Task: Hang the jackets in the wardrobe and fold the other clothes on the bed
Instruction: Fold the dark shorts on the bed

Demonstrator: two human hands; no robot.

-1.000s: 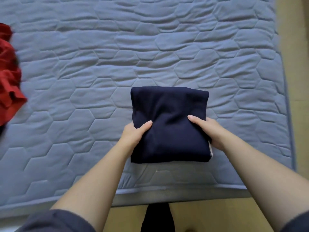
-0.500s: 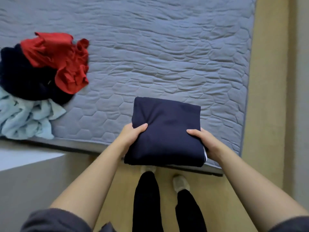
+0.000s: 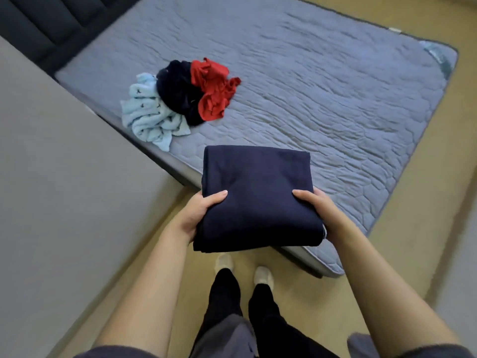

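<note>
Person's left hand (image 3: 198,215) and right hand (image 3: 317,213) gripping opposite sides of folded navy cloth bundle (image 3: 258,197), thumbs pressing on top, apparently keeping folds intact; bundle hanging above near corner of grey quilted bed (image 3: 335,99). Crumpled red, dark, pale-blue clothes pile (image 3: 180,99) lying unfolded.

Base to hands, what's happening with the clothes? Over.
Left hand and right hand grip folded navy garment above mattress corner. Unfolded clothes pile waits on mattress. Nothing blocking.
</note>
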